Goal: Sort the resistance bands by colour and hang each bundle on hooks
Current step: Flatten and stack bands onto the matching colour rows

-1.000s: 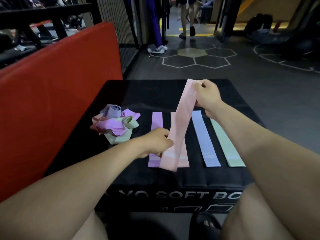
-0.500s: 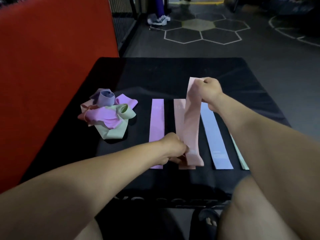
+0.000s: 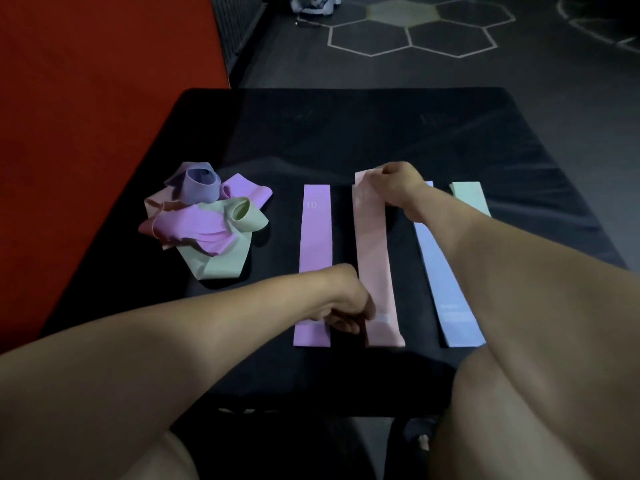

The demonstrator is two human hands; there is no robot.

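Across the middle of the black box (image 3: 346,133), the pink band (image 3: 375,258) lies flat, its long axis running from near edge to far. The left hand (image 3: 346,303) pinches its near end, the right hand (image 3: 394,183) its far end. Half a second ago that far end was lifted; now it is down.

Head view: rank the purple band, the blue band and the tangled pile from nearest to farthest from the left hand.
Measured from the left hand at the near end of the pink band:
1. Purple band, directly beside and partly under the hand, on its left.
2. Blue band, to the right, past the pink band.
3. Tangled pile, far left and farther back on the black box.
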